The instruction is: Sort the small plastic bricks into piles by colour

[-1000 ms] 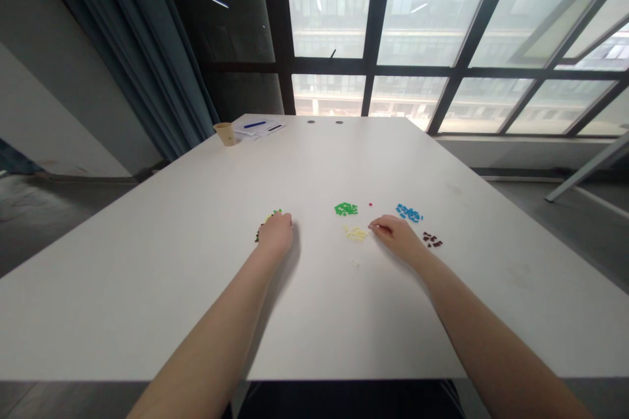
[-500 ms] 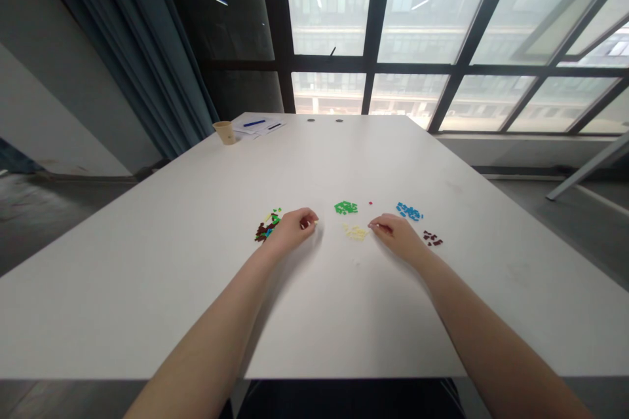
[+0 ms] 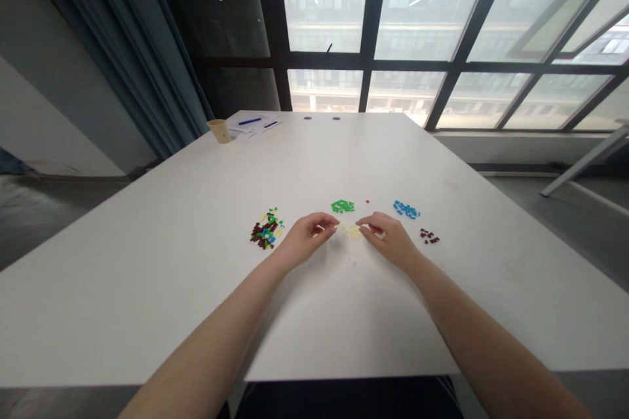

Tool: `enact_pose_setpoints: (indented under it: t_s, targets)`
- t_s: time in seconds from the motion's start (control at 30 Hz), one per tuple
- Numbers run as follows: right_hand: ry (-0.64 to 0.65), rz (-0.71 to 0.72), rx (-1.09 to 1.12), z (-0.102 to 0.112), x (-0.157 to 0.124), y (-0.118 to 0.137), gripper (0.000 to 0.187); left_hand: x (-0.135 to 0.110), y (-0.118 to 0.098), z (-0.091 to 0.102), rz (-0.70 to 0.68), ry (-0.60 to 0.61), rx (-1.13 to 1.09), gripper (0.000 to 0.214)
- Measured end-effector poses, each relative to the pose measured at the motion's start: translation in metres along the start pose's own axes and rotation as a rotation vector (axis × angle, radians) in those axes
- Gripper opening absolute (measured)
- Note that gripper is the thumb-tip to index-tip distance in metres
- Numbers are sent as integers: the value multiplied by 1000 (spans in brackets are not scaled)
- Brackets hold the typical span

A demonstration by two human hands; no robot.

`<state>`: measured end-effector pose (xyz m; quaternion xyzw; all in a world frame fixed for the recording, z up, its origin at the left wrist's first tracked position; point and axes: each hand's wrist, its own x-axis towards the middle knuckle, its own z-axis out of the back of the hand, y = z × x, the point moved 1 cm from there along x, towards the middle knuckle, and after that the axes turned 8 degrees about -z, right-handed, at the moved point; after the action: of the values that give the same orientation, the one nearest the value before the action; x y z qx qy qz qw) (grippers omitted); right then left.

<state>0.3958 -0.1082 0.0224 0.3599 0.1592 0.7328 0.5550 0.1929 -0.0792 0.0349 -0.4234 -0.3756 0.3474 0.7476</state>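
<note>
My left hand [image 3: 308, 237] is pinched on a small pale yellow piece at the left edge of the yellow pile [image 3: 352, 232]. On the pile's other side my right hand [image 3: 390, 237] has thumb and forefinger closed together at its right edge; whatever lies between those fingertips is too small to make out. Behind the yellow pieces is a pile of green pieces [image 3: 343, 206]. Blue pieces [image 3: 406, 209] and dark brown pieces [image 3: 429, 236] form separate piles to the right. A mixed pile [image 3: 266, 230] of brown, green, yellow and blue pieces lies left of my left hand.
A single red piece [image 3: 367, 201] sits between the green and blue piles. Two tiny whitish bits [image 3: 352, 262] lie nearer me. At the far left of the white table [image 3: 196, 209] stand a paper cup [image 3: 220, 131] and papers with a blue pen [image 3: 249, 122].
My left hand has moved right, from beside the mixed pile to the yellow pieces, carrying the yellow piece. My right hand has shifted slightly left. The view has tilted a little.
</note>
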Motion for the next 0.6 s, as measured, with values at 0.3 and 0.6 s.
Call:
enact_pose_setpoints:
  t_s: [0.3, 0.6]
  targets:
    - [4, 84, 66, -16, -5, 17, 17, -1, 9, -15, -19, 113, -172, 27]
    - [51, 51, -9, -22, 0, 6, 13, 1, 22, -13, 41, 71, -55, 25]
